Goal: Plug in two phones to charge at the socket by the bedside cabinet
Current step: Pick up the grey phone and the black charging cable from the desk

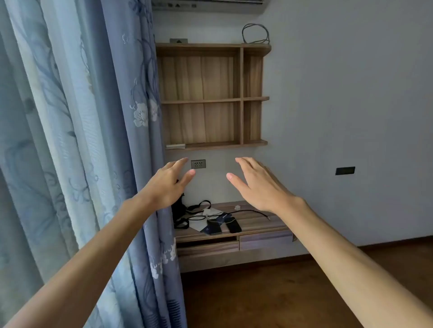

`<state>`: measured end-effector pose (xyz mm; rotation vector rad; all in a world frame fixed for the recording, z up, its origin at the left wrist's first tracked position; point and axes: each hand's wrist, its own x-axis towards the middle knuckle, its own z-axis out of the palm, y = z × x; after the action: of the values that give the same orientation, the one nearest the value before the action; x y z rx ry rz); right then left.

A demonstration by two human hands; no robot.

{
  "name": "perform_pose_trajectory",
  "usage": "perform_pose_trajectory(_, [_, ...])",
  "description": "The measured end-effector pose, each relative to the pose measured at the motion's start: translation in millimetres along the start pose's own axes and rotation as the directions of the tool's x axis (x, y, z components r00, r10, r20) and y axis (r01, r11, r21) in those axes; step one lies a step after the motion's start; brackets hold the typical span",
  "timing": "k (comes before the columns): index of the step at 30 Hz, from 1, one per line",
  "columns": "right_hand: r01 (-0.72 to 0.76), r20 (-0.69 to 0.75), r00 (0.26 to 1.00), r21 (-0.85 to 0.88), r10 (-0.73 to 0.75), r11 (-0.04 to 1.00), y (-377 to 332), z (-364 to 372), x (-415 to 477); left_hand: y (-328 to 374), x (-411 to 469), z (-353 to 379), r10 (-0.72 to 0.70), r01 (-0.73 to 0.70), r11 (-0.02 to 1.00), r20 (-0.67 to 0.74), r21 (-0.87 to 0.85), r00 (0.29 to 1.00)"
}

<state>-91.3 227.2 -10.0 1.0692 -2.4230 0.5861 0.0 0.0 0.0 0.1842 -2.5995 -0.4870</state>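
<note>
Fingers (181, 161) spread wide; left hand (167, 185) partly hides, perhaps, a bag (178, 208).

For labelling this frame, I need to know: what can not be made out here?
Head view only.
- Two phones: too small to tell whether any cable is plugged in.
- Black bundle: partly hidden by the left hand.
- Air conditioner: cut off by the top edge.

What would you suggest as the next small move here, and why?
Probably lower the right hand to the black cable on the cabinet: that hand and the left hand hold nothing, the socket above looks unused, and the phones lie beside the cable.
</note>
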Motion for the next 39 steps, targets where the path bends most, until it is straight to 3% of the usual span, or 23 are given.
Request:
perform_pose_trajectory(23, [-0.07,0.021,0.997,-0.073,0.072,0.995,21.1,103.6,173.8,-127.2,178.8,46.1,0.038,-0.038,0.999,0.094,-0.006,0.995])
perform_pose_trajectory(39, [-0.084,0.043,0.995,-0.044,0.086,0.996,152.6,173.5,283.9,-163.9,330.0,137.0,0.048,-0.047,0.999,0.106,-0.012,0.993])
